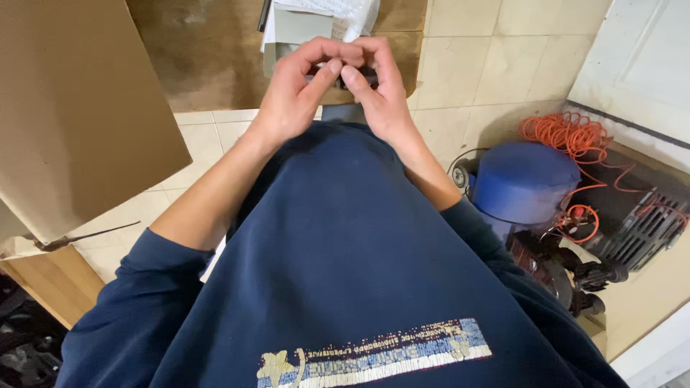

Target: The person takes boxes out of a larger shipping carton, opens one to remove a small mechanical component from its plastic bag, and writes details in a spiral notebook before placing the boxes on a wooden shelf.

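My left hand [298,90] and my right hand [381,90] are raised together in front of my chest, fingertips meeting. Between them they pinch a small dark object [358,74], mostly hidden by the fingers, so its shape cannot be told. Both thumbs press toward its middle. Below the hands is my dark blue sweatshirt [345,244] with sleeves pushed up. Beyond the hands, a grey box [291,32] with white paper on it lies on a brown board [208,50].
A large cardboard sheet [72,108] stands at the left. A blue cylindrical tank [521,179], a coil of orange cable [568,133] and black machine parts [632,223] sit on the tiled floor [474,72] at the right. A white panel [640,57] is at the upper right.
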